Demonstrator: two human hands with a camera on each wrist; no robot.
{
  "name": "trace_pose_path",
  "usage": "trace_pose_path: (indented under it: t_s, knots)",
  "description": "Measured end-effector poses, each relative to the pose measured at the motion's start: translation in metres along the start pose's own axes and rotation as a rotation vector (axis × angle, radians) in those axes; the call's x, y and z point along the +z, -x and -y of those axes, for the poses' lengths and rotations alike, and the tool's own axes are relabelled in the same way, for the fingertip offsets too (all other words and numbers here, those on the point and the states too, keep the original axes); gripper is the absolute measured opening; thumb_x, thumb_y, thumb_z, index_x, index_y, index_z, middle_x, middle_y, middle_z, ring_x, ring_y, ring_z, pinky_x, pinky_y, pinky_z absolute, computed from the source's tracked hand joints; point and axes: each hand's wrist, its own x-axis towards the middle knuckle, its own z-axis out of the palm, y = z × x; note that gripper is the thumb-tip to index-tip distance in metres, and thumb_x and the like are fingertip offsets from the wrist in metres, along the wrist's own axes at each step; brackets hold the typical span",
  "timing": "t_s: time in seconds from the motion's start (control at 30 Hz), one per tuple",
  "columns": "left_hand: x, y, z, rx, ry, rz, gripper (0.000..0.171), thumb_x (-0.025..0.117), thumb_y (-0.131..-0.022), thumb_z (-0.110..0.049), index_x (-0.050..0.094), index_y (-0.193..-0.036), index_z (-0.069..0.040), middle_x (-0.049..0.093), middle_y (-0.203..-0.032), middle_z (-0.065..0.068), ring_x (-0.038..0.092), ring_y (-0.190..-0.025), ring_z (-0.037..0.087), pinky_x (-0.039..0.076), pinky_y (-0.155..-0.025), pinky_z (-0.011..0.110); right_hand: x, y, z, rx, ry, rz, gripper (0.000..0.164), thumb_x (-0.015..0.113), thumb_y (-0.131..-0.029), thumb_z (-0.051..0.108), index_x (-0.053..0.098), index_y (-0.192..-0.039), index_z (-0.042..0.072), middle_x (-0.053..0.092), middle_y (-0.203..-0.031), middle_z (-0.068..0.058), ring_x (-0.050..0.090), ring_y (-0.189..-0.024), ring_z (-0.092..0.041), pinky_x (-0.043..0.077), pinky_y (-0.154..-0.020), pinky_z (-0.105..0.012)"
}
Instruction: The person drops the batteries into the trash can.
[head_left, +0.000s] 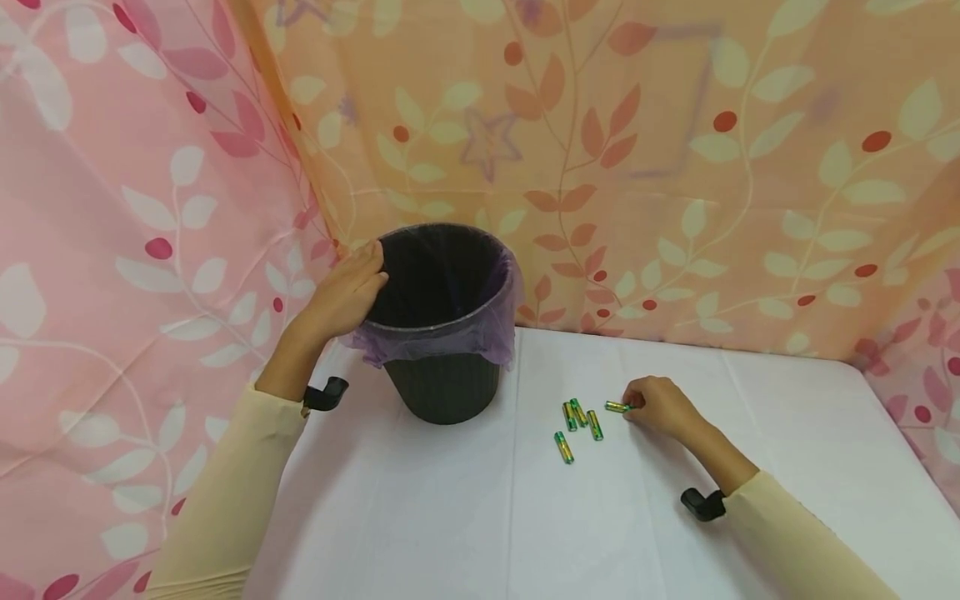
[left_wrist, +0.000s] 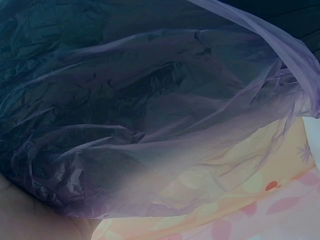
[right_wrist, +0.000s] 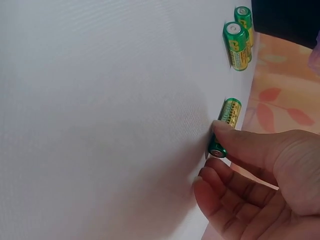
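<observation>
My left hand (head_left: 347, 290) rests on the left side of the rim of a black trash bin (head_left: 442, 387), its fingertips at the rim. A thin purple bin bag (head_left: 480, 337) lines the bin and folds over its edge; in the left wrist view the bag (left_wrist: 150, 115) fills most of the picture. On the table, my right hand (head_left: 660, 406) pinches a green and gold battery (head_left: 617, 407) by one end, between thumb and forefinger. That battery (right_wrist: 230, 112) lies low against the white cloth. Several matching batteries (head_left: 595, 425) lie just left of it.
A white cloth covers the table (head_left: 420, 517). Pink patterned fabric (head_left: 150, 250) hangs at the left, and orange patterned fabric (head_left: 675, 208) behind the table. The bin stands at the back left, near both hangings.
</observation>
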Motion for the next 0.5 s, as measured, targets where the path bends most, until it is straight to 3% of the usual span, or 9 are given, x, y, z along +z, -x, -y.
trace_pose_path:
  t_s: [0.5]
  knots:
    - [-0.0004, 0.0007, 0.0007, 0.001, 0.018, -0.004, 0.058, 0.026, -0.102, -0.028, 0.013, -0.146, 0.007, 0.010, -0.154, 0.021, 0.004, -0.143, 0.029, 0.003, -0.116, 0.042, 0.0011, -0.0025, -0.0016, 0.048, -0.043, 0.019, 0.013, 0.077, -0.076, 0.009, 0.068, -0.085, 0.006, 0.055, -0.071, 0.000, 0.048, -0.069, -0.018, 0.042, -0.064, -0.032]
